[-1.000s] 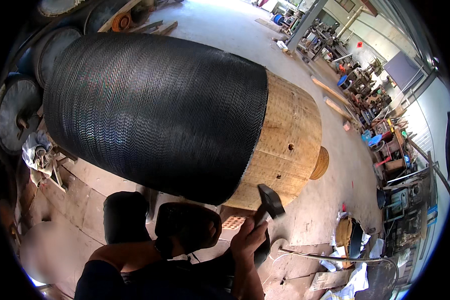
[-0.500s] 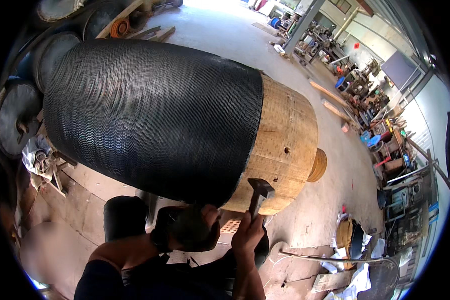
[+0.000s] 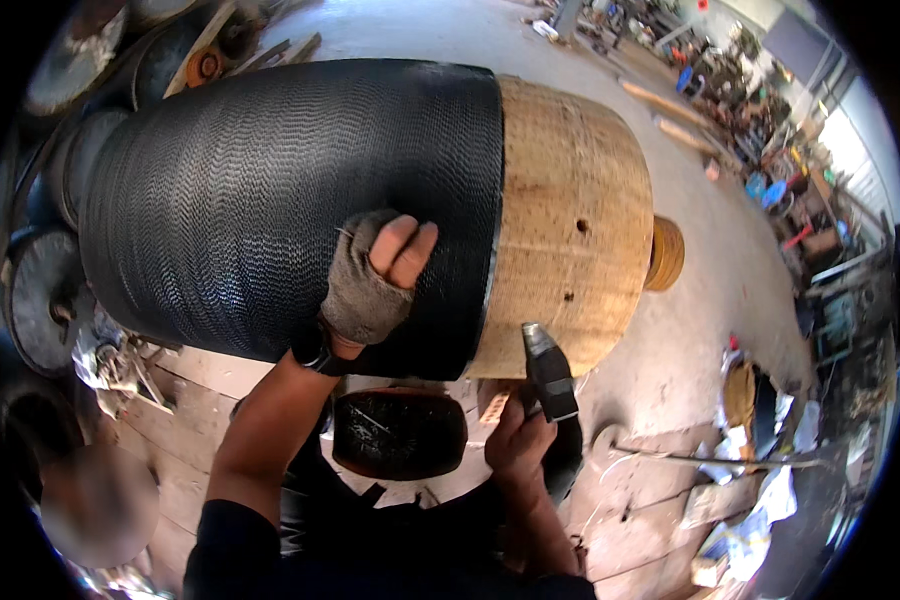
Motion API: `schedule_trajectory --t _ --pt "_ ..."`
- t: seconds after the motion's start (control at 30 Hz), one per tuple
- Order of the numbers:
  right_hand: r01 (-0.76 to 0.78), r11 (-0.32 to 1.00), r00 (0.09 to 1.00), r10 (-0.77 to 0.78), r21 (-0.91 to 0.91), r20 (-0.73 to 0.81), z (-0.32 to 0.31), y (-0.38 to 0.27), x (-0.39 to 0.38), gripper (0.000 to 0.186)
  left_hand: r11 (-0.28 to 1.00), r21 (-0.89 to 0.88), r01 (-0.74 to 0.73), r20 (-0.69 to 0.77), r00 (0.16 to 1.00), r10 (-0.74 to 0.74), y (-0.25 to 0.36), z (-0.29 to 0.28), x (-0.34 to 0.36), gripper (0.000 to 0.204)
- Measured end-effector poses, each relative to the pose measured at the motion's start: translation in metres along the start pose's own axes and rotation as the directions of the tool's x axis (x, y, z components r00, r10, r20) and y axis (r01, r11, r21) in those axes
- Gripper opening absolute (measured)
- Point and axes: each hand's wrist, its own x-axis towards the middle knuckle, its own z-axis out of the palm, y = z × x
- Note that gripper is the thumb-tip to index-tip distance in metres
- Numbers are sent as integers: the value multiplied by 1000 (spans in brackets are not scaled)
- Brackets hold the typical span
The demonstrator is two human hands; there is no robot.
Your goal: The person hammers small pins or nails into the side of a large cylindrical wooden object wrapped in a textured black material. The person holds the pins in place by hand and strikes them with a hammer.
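A large barrel-shaped roller (image 3: 240, 200) lies across my front, wrapped in black ridged material; its right end is bare wood (image 3: 560, 200) with small holes. My left hand (image 3: 375, 280), in a grey-brown glove with bare fingertips, rests against the black wrapping near its right edge. Its fingers are curled together; whether something small is in them, I cannot make out. My right hand (image 3: 522, 440) is closed round the handle of a hammer (image 3: 550, 375). The hammer's dark metal head, shiny at one end, is in front of the wood's lower edge.
A dark rounded pan-like thing (image 3: 400, 432) is below the roller, between my legs. Dark drums (image 3: 52, 300) stack at left. A wooden stub (image 3: 666, 254) sticks out of the roller's right end. Tools and scrap line the right wall; a rod (image 3: 710, 458) and white bags lie at lower right.
My left hand has risen from below the roller's near edge onto the black wrapping. My right hand has shifted to the right, and the hammer head has turned. The view has shifted too.
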Motion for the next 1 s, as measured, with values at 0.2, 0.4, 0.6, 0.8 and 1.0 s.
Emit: schedule_trajectory --t 0.2,0.4,0.6,0.8,1.0 --pt "-182 966 981 192 -184 41 15 26 -30 25 995 79 66 11 998 -67 0 4 13 47" --pt "-303 951 950 306 -63 64 0 17 -39 20 979 -178 96 19 995 -94 53 -6 -1 50" --pt "-326 945 944 323 42 65 -7 14 -35 18 843 -453 292 178 956 -235 104 9 -46 47" --pt "-363 931 928 357 44 104 -8 15 -35 16 877 -377 300 252 944 -214 101 2 -38 49" --pt "-355 932 929 344 66 138 -6 9 -31 14 869 -354 347 329 915 -232 100 0 -26 57"
